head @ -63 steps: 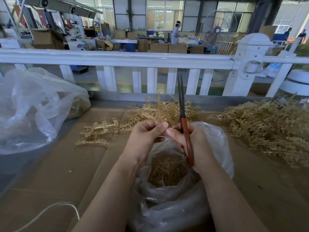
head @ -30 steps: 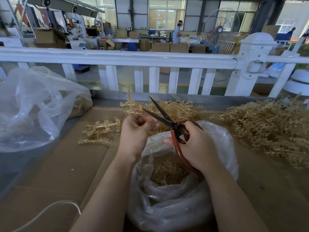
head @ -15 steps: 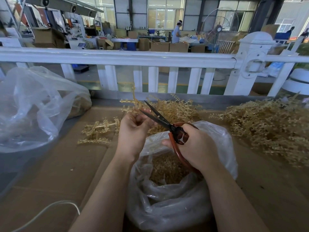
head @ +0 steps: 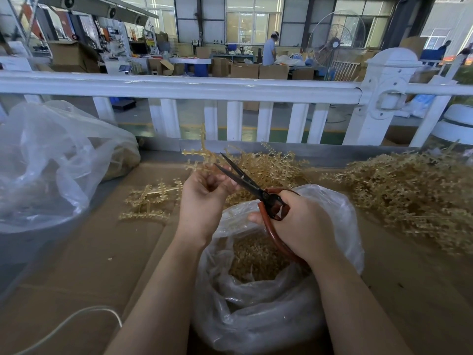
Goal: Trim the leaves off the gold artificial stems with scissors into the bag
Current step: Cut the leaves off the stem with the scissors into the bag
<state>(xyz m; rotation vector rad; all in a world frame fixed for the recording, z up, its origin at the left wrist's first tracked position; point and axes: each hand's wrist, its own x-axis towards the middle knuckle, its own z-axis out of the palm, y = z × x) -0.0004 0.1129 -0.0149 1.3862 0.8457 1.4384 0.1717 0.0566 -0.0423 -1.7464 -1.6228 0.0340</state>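
Note:
My left hand (head: 202, 198) grips a gold artificial stem (head: 198, 156) that sticks up and to the left above the fingers. My right hand (head: 299, 224) holds red-handled scissors (head: 252, 187); their dark blades are parted and point up-left, with the tips at my left fingers and the stem. Below both hands stands an open clear plastic bag (head: 258, 311) with gold leaf cuttings (head: 256, 260) inside.
A large heap of gold stems (head: 414, 198) lies at the right, a smaller one (head: 268, 167) behind the hands, and a few flat pieces (head: 148, 201) at the left. A big clear bag (head: 51, 160) sits far left. A white fence (head: 230, 88) borders the cardboard-covered table (head: 89, 265). A white cable (head: 64, 326) lies at the lower left.
The scissors swung from upright and closed to pointing up-left with parted blades. My left hand raised the stem, and the blades moved in to it.

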